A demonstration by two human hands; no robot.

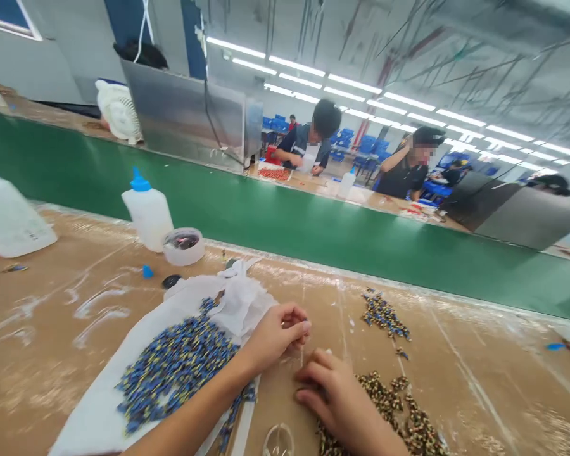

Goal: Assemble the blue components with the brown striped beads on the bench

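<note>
My left hand (285, 329) is raised above the brown table, thumb and fingers pinched together; whatever small thing may be between them is too fine to make out. Just to its right and nearer me, my right hand (330, 386) has its fingers curled toward the thumb, contents hidden. Under my left forearm lies a white sheet (95, 373) bearing a heap of small blue and yellow pieces (180, 361). Beside my right hand spreads a pile of small brown-gold pieces (389, 405). Farther out is a smaller group of blue and gold pieces (384, 313).
A white bottle with blue cap (149, 215), a tape roll (185, 247) and a white jug (12, 218) stand at the left. A clear round cup (278, 440) is near me. Beyond the green belt (304, 221) two people (308, 142) work at the opposite table.
</note>
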